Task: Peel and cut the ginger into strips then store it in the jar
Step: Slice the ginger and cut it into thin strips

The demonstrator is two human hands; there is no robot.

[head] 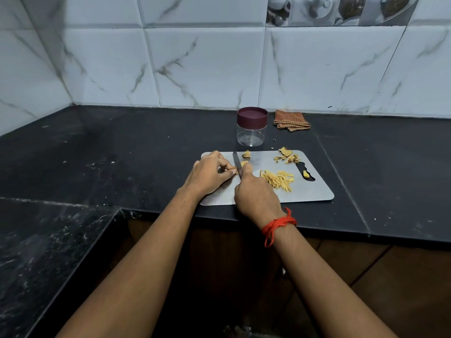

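The right hand is wrapped around the handle of a knife. The blade points away from the person and a little left. The left hand sits just left of the blade, its fingers curled and their tips pinching a small ginger piece down on the board. The piece is mostly hidden under the fingertips, so its shape is hard to tell.

The blade stands right against those fingertips, so the piece lies between the two hands, nearer the left. The coming cut likely runs along the blade's line, away from the body, and the margin between edge and fingertips looks thin.

Just right of the blade lies a yellow chunk, with a second chunk behind it near the board's far edge. Further right is a pile of pale yellow strips, mostly parallel. Brownish peels sit at the far right corner, and one scrap rests in the board's handle slot.

Behind the board on the black worktop stands the jar, clear and apparently empty, with its maroon lid on. A folded cloth lies beside it.
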